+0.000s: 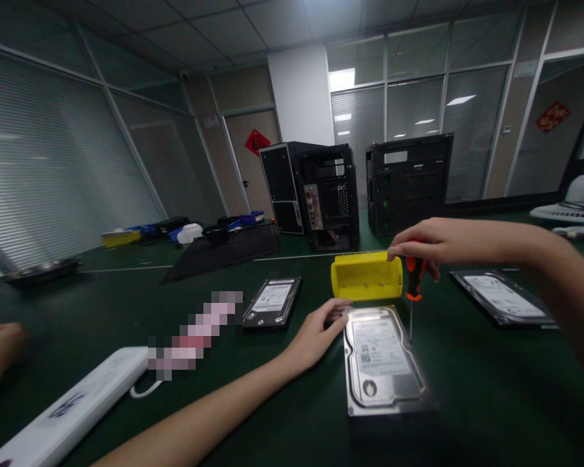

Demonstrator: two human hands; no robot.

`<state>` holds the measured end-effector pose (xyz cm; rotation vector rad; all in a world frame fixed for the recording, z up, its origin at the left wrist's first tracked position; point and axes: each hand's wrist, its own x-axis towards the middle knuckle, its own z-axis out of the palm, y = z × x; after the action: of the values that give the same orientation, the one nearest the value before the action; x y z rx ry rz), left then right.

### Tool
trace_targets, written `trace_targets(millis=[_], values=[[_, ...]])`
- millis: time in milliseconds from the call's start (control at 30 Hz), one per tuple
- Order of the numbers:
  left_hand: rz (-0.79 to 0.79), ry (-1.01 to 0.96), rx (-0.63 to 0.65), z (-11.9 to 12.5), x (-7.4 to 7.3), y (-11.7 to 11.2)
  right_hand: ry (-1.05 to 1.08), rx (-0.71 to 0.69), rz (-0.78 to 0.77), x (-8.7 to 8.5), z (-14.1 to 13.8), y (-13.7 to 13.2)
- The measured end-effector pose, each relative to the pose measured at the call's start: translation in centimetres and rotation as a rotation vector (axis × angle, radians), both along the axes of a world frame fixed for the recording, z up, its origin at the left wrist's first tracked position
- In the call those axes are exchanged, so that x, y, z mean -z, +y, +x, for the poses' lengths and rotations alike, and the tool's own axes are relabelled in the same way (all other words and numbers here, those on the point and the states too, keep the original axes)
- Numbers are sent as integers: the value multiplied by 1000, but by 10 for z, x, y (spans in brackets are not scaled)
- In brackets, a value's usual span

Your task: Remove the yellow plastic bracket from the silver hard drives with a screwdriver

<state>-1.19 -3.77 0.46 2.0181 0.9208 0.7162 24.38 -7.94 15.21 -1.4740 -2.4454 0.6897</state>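
"Where's the silver hard drive [383, 360]?"

"I have it label-up on the green desk [306, 418], low and right of centre in my head view, with the yellow tray [365, 258] just beyond it."

"And the left hand [317, 334]?"

"Its bent fingers meet the drive's far left corner. I can't tell from here whether they grip or merely rest."

"The right hand [427, 241]?"

"I've got its fingers closed round the handle of an orange-and-black screwdriver [415, 279], shaft pointing down at the drive's right edge. Whether the tip touches anything, I can't make out."

"What else do you see?"

"A second drive [271, 301] lies left of the tray, a third drive [501, 297] by the right forearm. Farther back stand a black computer case [338, 194] and another case [411, 188]."
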Motion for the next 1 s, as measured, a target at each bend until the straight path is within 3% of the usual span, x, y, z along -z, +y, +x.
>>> trace_targets(millis=[1000], values=[[-5, -16, 15, 0, 3, 2, 14, -25, -3, 6, 5, 4]])
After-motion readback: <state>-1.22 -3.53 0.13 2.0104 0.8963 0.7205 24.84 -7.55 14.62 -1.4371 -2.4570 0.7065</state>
